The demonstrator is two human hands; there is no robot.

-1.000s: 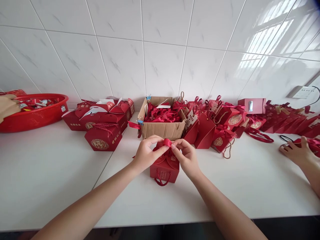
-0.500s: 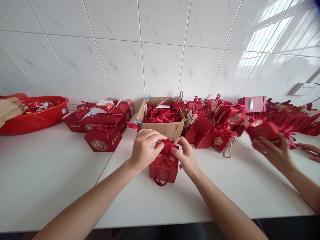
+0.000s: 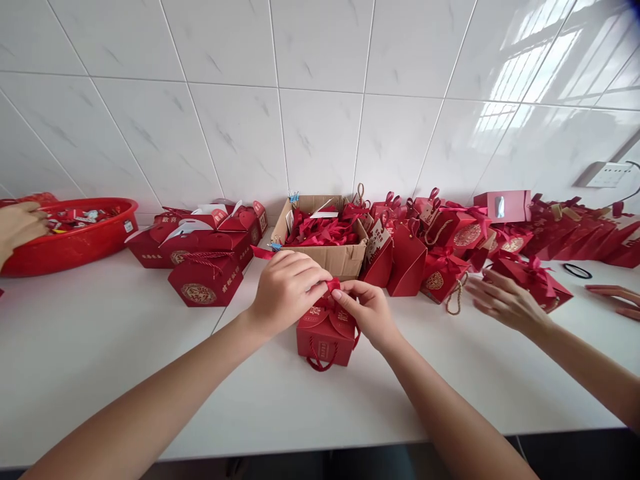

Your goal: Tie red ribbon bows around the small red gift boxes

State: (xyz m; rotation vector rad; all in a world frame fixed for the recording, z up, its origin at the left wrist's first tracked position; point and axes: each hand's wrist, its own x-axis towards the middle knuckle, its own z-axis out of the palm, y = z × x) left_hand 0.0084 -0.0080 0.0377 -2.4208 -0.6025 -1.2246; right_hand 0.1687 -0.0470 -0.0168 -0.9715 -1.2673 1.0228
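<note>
A small red gift box [image 3: 324, 341] with gold lettering and a twisted cord handle stands on the white table in front of me. Above its top, my left hand [image 3: 287, 287] pinches a red ribbon [image 3: 333, 285] from the left. My right hand [image 3: 367, 312] has its thumb and forefinger closed on the same ribbon from the right. The ribbon's middle shows between the fingertips, and a tail hangs by the box's right side. My fingers partly cover the box's top flaps.
Behind the box stands a cardboard box [image 3: 327, 259] of red ribbons. Red gift boxes [image 3: 205, 280] stand to the left, near a red basin [image 3: 75, 250] with another person's hand. At right, another person's hand [image 3: 510, 303] is beside a bowed box [image 3: 533, 280].
My hands have drawn closer together over the ribbon, which now shows as a smaller fold. At right, the other person's bowed box has been set down and that hand has moved left, off it.
</note>
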